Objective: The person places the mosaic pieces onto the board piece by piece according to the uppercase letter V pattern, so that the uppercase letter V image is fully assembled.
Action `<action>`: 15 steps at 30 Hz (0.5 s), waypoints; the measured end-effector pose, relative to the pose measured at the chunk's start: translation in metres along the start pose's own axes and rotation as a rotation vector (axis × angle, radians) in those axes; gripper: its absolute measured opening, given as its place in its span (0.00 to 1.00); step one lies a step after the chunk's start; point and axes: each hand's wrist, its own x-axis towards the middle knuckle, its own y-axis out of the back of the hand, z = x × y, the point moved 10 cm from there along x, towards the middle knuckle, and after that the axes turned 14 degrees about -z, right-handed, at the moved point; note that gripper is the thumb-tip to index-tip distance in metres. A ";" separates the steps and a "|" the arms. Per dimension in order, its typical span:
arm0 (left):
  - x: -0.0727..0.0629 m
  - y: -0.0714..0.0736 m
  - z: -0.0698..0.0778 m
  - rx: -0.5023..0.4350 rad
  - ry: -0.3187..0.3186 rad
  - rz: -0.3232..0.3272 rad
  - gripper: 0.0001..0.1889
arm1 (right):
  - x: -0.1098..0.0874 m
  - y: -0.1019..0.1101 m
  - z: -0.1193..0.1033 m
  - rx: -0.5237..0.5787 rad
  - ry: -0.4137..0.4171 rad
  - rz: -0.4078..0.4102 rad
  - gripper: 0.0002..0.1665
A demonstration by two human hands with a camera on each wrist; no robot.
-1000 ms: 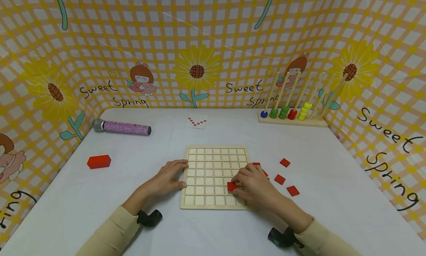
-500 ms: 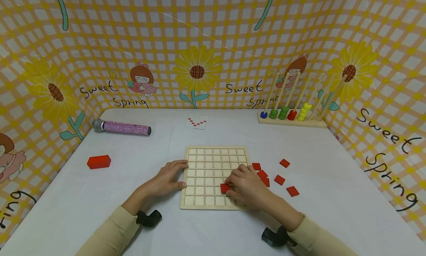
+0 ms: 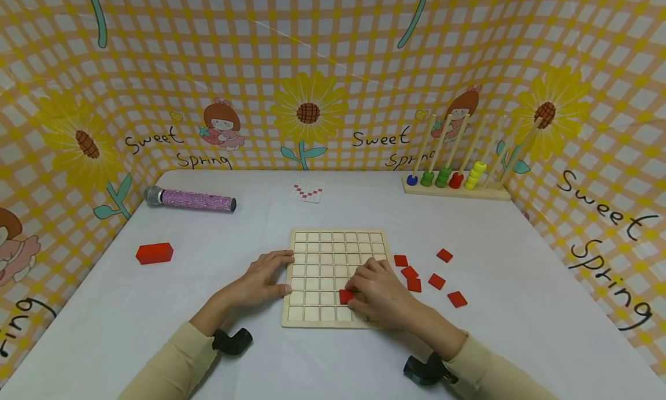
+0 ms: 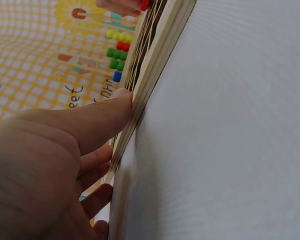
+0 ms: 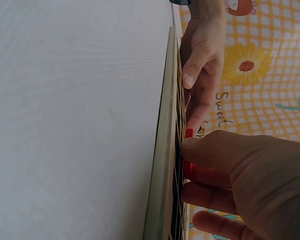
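A square wooden grid board [image 3: 314,284] lies flat on the white table. My right hand [image 3: 384,293] pinches a small red square tile [image 3: 346,296] over the board's lower middle cells. In the right wrist view the thumb and fingers close on that red tile [image 5: 188,167] right at the grid surface; whether it sits in a cell I cannot tell. My left hand [image 3: 258,281] rests at the board's left edge, thumb and fingertips touching it. In the left wrist view the thumb [image 4: 107,117] lies against the wooden rim [image 4: 150,75].
Several red tiles [image 3: 436,281] lie scattered right of the board. Behind it is a small card [image 3: 307,191] with a red V pattern. A bead abacus [image 3: 458,189] stands back right, a purple microphone [image 3: 195,200] lies back left, and a red block [image 3: 154,253] sits at left.
My right hand has slid left and slightly nearer across the board with the red tile, uncovering loose tiles beside the board. The left hand has stayed in place.
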 end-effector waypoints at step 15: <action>0.000 -0.001 -0.002 0.002 0.001 -0.001 0.31 | 0.003 -0.001 -0.004 -0.012 0.033 0.009 0.11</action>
